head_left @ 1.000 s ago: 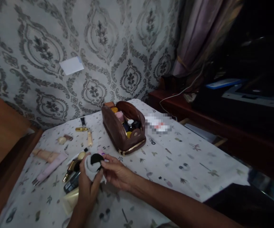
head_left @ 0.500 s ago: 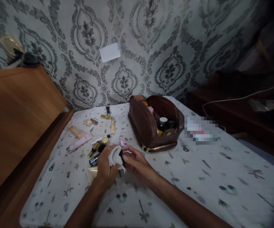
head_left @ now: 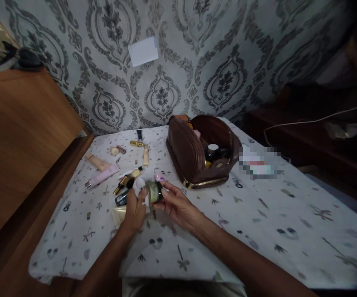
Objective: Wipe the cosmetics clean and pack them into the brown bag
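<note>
A small greenish jar (head_left: 154,192) with a dark lid lies tilted sideways between my hands, above the bed-like patterned cloth. My right hand (head_left: 178,205) is closed, its fingertips and thumb gripping the jar at the dark lid end. In my closed left hand (head_left: 135,211) is a crumpled white wipe (head_left: 140,185), pressed against the jar's other end. Just beyond the left hand lie a gold-and-black tube (head_left: 121,184), a dark bottle (head_left: 121,199) and a cream-coloured tube (head_left: 118,215), partly covered by that hand. A small pink item (head_left: 159,176) sits right behind the jar.
An open brown leather toiletry bag (head_left: 186,159) holding several bottles stands at back right. A lilac tube (head_left: 102,176), a beige tube (head_left: 98,162) and other small cosmetics lie at back left. A wooden cabinet (head_left: 20,136) borders the left, the patterned wall (head_left: 162,90) the back.
The jar has turned into view and its greenish side now shows between the hands. My left hand with the wipe has shifted slightly left, away from the right hand. The camera has tilted down.
</note>
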Demonstrator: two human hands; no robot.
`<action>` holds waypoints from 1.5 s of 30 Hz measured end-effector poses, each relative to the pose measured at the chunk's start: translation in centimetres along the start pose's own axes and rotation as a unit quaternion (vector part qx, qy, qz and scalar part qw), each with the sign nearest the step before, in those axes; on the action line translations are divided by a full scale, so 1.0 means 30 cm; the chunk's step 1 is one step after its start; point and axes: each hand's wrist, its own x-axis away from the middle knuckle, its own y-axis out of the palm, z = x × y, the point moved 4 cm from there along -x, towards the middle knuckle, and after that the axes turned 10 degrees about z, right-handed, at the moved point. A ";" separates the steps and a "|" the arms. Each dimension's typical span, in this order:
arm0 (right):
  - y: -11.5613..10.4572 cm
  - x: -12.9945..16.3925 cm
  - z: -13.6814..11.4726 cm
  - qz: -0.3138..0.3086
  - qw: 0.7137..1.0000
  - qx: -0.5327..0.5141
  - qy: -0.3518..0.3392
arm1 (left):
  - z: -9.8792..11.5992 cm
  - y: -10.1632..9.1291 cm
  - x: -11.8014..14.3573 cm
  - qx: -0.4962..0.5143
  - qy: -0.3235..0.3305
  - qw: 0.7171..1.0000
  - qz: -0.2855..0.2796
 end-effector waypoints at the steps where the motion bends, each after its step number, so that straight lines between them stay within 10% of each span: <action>1: 0.001 0.001 -0.005 0.008 1.000 0.001 -0.013 | -0.001 0.002 0.000 -0.003 0.004 1.000 -0.003; 9: 0.015 0.018 -0.067 0.027 0.970 0.170 -0.169 | -0.040 -0.003 0.020 -0.033 0.036 0.998 -0.029; 23: 0.016 0.074 -0.114 0.032 0.774 0.418 -0.474 | -0.099 -0.001 0.031 -0.035 -0.048 0.998 -0.028; 45: 0.015 0.113 -0.111 0.052 0.574 0.553 -0.601 | -0.159 -0.025 0.016 -0.147 -0.138 0.979 -0.031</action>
